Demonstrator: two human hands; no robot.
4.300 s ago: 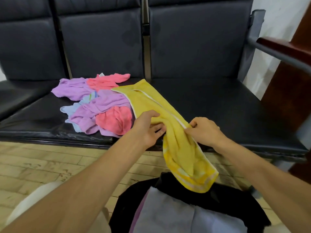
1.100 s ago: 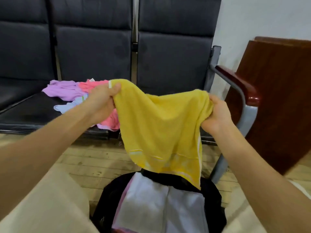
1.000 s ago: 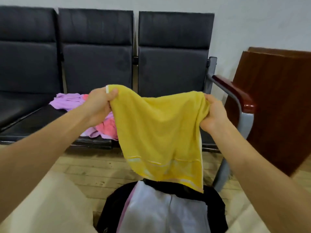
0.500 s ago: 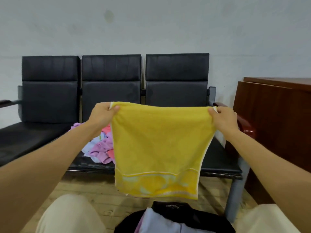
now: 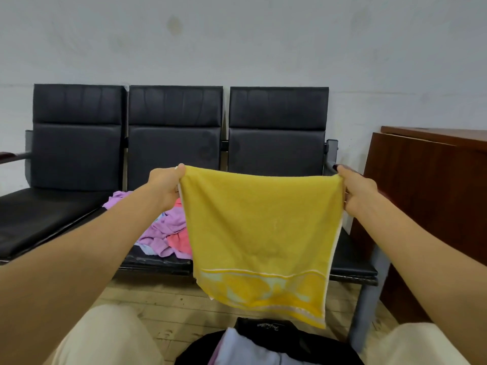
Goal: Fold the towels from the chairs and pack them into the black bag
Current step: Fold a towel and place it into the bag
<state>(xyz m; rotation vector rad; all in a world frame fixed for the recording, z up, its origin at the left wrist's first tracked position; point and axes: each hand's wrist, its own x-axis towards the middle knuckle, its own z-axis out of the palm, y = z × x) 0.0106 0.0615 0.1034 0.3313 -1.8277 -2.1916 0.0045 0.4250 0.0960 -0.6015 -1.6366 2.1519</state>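
**Yellow towel held up for folding, a heap left on the seat**

We found the yellow towel in the air at the centre of the view. It hung flat in front of the chairs with its patterned band lowest. The left hand pinched its upper corner at 10 o'clock, and the right hand gripped the opposite corner at 2 o'clock with fingers curled on the cloth. The top edge was drawn nearly straight between them. We judged this to be the opening of a fold, with the towel not yet small enough to pack.

Most of the work, by our reading, was left. A loose heap of purple, pink and pale blue towels lay on the middle seat at 9 o'clock of the yellow one, partly behind it, and none looked folded. At 6 o'clock the black bag stood open on the floor between the person's knees. A pale folded cloth lay in it, probably a towel already packed, though the frame's lower edge cut it off.

A plain pale wall filled the upper half. Against it stood a row of three black padded chairs on a grey metal frame. A reddish wooden cabinet stood at 3 o'clock, just beside the row's right end. Worn light floorboards ran under the seats. A wooden armrest showed at 9 o'clock, at the frame's edge.
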